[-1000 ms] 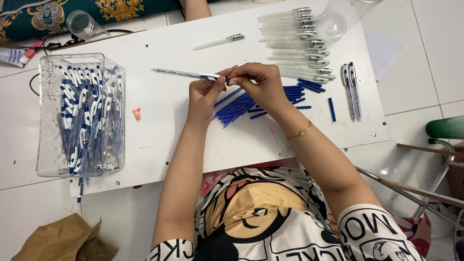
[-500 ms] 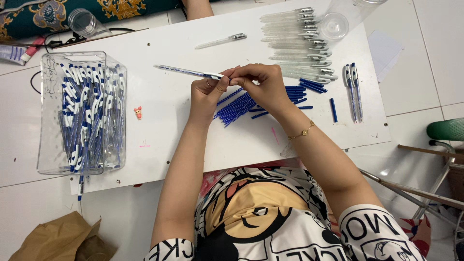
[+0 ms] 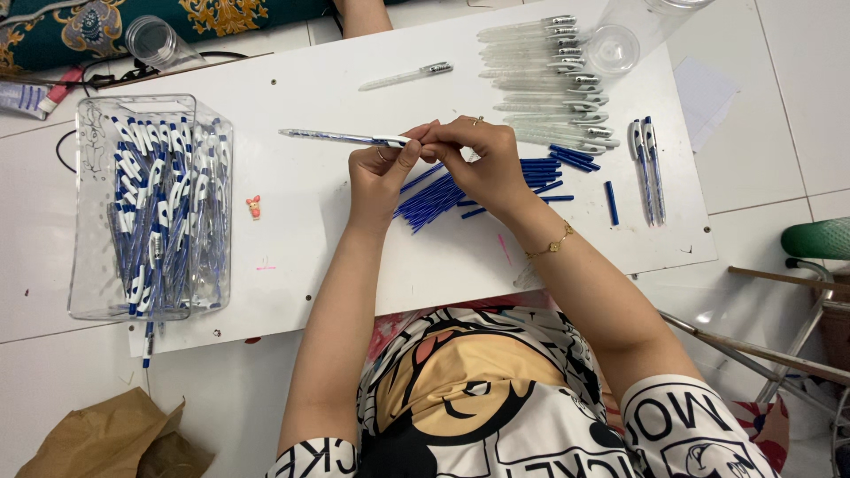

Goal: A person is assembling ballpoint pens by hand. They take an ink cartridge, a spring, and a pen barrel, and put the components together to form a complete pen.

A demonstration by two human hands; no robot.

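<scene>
Both hands — left hand (image 3: 379, 177), right hand (image 3: 478, 164) — pinch pen (image 3: 341, 137) above blue refills (image 3: 443, 195) on white board (image 3: 319, 230).

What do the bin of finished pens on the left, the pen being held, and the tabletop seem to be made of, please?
The bin looks like clear, glossy rigid plastic: the pens show through its walls. The pen, held by the left hand and right hand, appears to be see-through plastic with a white end. The tabletop looks like a smooth, matte white board, possibly laminate; I cannot be sure.
</scene>
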